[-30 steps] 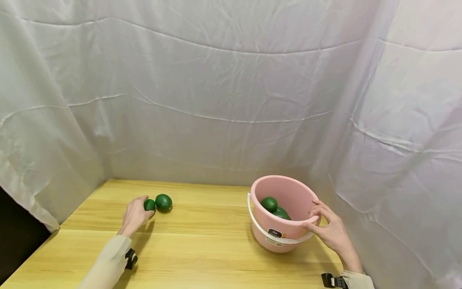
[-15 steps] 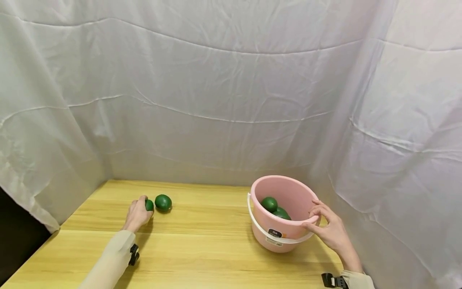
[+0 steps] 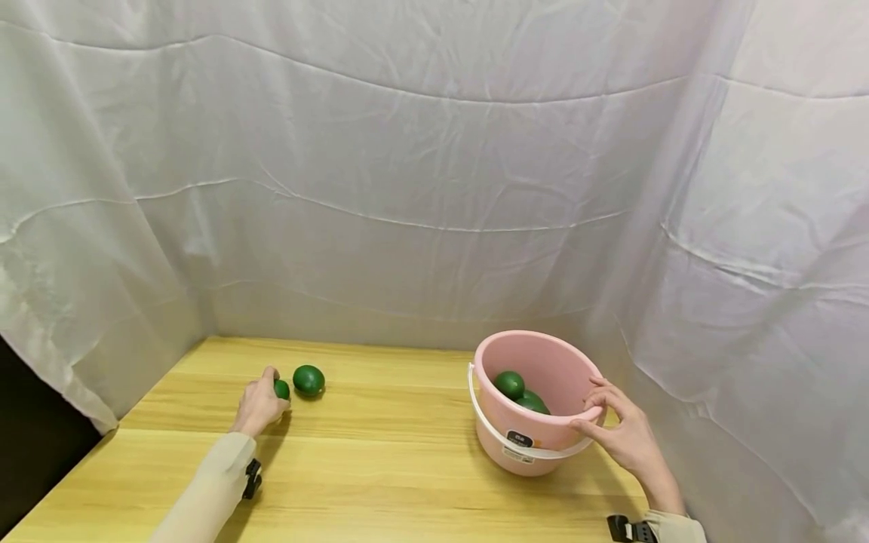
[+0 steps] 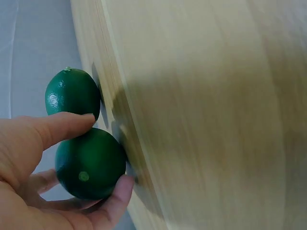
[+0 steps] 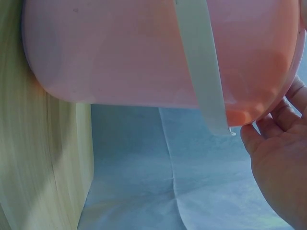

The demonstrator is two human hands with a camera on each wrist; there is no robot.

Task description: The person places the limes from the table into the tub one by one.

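At the far left of the table, my left hand [image 3: 259,405] has its thumb and fingers around a glossy dark green avocado [image 4: 91,164]. A second avocado [image 3: 308,381] lies just right of that hand, close behind the held one in the left wrist view. On the right side stands a pink bucket [image 3: 498,411] with its white handle [image 5: 201,62] hanging down the front. My right hand [image 3: 627,437] pinches the bucket's rim, thumb outside and fingers over the edge. Inside the bucket are an avocado [image 3: 509,385] and another avocado [image 3: 532,402], partly hidden by the near wall.
The wooden table [image 3: 380,452] stretches between the hands. A pale curtain [image 3: 407,264] hangs behind it and along both sides. Black wrist straps show at each cuff, the left strap [image 3: 252,479] and the right strap [image 3: 631,529].
My left hand has shifted slightly forward and right, covering more of the avocado it grips. The right hand and bucket stay put; the head view has shifted slightly.
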